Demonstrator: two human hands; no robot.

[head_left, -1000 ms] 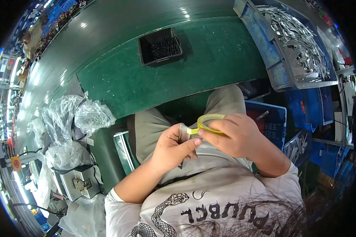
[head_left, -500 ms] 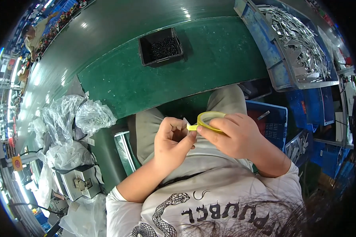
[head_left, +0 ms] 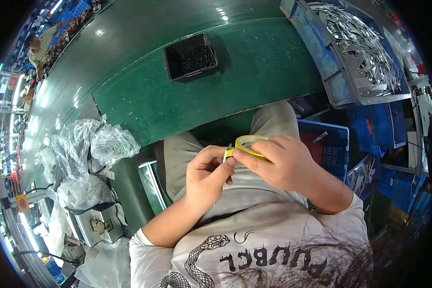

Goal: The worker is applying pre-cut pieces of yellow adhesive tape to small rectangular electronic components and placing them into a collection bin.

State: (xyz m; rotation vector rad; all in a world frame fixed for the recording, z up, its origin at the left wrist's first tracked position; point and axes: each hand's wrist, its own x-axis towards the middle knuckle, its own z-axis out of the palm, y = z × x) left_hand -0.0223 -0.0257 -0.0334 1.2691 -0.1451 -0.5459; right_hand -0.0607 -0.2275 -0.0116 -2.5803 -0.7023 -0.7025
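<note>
My right hand (head_left: 283, 161) is closed around a roll of yellow tape (head_left: 245, 140), its fingers on the ring's near side. A short end of the tape reaches left from the roll to a small, thin, pale metal-looking piece (head_left: 226, 152). That piece stands upright between the thumb and fingers of my left hand (head_left: 207, 173), which pinches it. Both hands are close together above my lap, just short of the bench edge. Part of the small piece is hidden by my left fingers.
On the green bench (head_left: 144, 103) sits a black bin (head_left: 172, 65) of small dark parts. A blue crate (head_left: 317, 57) at far right holds many thin metal strips. Clear plastic bags (head_left: 77, 144) lie at left. Below right is another blue crate (head_left: 346, 144). A person (head_left: 38, 50) is at far left.
My right hand and the tape roll have shifted slightly left, toward the left hand. The stretch of tape between roll and small piece looks shorter, and the piece now stands more upright.
</note>
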